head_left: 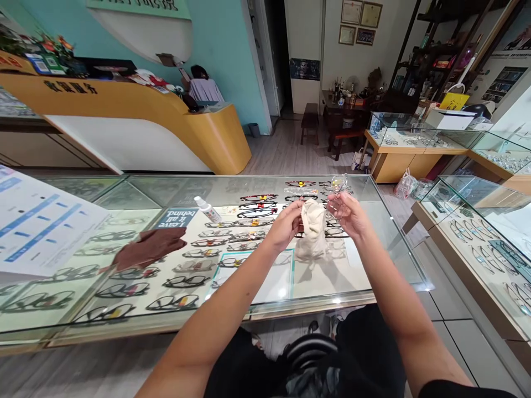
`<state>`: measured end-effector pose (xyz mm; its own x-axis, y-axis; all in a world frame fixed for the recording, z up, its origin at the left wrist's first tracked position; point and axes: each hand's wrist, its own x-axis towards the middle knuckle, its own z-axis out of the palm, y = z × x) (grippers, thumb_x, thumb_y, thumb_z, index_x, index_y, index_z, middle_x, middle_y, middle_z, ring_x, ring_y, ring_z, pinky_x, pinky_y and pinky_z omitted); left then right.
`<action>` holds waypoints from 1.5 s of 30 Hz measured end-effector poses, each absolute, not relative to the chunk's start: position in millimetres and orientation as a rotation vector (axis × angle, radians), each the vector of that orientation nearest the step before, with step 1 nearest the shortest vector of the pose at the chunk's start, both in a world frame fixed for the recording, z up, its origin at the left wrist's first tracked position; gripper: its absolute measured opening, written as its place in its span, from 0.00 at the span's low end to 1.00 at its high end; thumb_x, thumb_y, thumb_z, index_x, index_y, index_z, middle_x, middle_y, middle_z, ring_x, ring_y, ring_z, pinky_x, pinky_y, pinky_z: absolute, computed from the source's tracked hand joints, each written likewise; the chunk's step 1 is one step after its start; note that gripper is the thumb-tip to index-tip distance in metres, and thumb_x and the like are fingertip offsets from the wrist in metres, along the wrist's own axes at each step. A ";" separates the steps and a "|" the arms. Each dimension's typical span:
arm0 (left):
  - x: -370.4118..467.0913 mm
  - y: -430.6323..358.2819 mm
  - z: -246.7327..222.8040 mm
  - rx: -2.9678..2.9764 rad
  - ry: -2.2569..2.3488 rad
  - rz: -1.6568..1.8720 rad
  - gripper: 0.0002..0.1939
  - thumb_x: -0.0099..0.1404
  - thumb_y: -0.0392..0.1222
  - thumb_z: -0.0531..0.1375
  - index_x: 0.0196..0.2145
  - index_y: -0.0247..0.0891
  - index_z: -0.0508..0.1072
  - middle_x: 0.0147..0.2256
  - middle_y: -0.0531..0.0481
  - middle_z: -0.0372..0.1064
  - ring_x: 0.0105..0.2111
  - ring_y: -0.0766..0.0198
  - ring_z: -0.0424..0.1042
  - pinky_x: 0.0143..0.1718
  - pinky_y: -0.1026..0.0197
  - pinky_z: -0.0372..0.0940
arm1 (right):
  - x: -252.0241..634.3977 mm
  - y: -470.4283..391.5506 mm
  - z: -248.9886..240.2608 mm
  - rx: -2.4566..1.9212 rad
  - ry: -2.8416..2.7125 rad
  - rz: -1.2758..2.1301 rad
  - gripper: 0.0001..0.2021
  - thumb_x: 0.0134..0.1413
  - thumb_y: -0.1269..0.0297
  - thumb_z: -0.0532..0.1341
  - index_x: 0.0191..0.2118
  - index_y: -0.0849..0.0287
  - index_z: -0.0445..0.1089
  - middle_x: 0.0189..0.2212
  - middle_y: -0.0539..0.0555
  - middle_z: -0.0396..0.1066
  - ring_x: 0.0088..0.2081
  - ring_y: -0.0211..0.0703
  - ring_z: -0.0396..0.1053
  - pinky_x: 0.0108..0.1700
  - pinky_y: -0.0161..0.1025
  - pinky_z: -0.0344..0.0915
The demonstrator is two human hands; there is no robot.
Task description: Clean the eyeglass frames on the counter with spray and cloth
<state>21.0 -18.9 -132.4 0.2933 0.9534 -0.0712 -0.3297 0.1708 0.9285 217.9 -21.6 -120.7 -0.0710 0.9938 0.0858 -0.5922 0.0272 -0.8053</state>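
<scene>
Above the glass counter [321, 293], my left hand [287, 224] is closed on the edge of a cream cloth pouch [313, 229], which hangs down beside its fingers. To the right, my right hand [350, 213] pinches a pair of thin-framed eyeglasses [339, 183] raised close to the pouch. The lower part of the glasses is partly hidden by the fingers. A white spray bottle [207, 209] stands on the counter to the left, and a brown cloth [149, 247] lies crumpled farther left.
Several rows of spectacle frames [188, 281] show under the glass. A printed white card [41, 221] stands at the left edge. More display cases [477, 237] are on the right. Across the floor is a yellow reception desk [224, 138].
</scene>
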 end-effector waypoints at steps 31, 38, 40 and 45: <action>30.9 -28.9 -141.6 1.462 0.743 0.936 0.28 0.55 0.65 0.73 0.32 0.35 0.75 0.31 0.50 0.71 0.33 0.62 0.67 0.36 0.62 0.62 | 188.1 -38.0 -127.4 -0.764 -0.932 1.468 0.22 0.36 0.46 0.81 0.27 0.54 0.74 0.29 0.49 0.77 0.28 0.38 0.68 0.32 0.35 0.65; 30.3 -31.4 -143.2 1.361 0.692 0.888 0.34 0.53 0.71 0.73 0.36 0.35 0.76 0.31 0.51 0.71 0.33 0.64 0.69 0.36 0.64 0.65 | 185.6 -38.3 -127.7 -0.731 -0.903 1.560 0.25 0.33 0.46 0.82 0.27 0.55 0.72 0.29 0.48 0.79 0.27 0.35 0.71 0.30 0.32 0.66; 29.9 -31.7 -143.4 1.321 0.663 0.875 0.34 0.53 0.70 0.74 0.39 0.36 0.76 0.32 0.50 0.72 0.33 0.64 0.71 0.37 0.64 0.66 | 186.3 -38.0 -127.4 -0.727 -0.902 1.552 0.25 0.33 0.46 0.82 0.27 0.55 0.72 0.28 0.48 0.79 0.27 0.35 0.71 0.29 0.31 0.66; 28.6 -29.9 -145.2 1.287 0.669 0.832 0.31 0.48 0.61 0.79 0.35 0.33 0.77 0.28 0.51 0.70 0.26 0.67 0.66 0.29 0.65 0.62 | 185.8 -37.6 -129.9 -0.701 -0.911 1.553 0.24 0.35 0.46 0.82 0.28 0.55 0.72 0.29 0.49 0.79 0.28 0.37 0.72 0.31 0.33 0.68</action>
<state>28.6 -29.9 -145.2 0.5513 0.8340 0.0232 -0.1556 0.0754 0.9849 185.8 -37.6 -129.9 -0.1754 0.9834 0.0460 -0.5202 -0.0529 -0.8524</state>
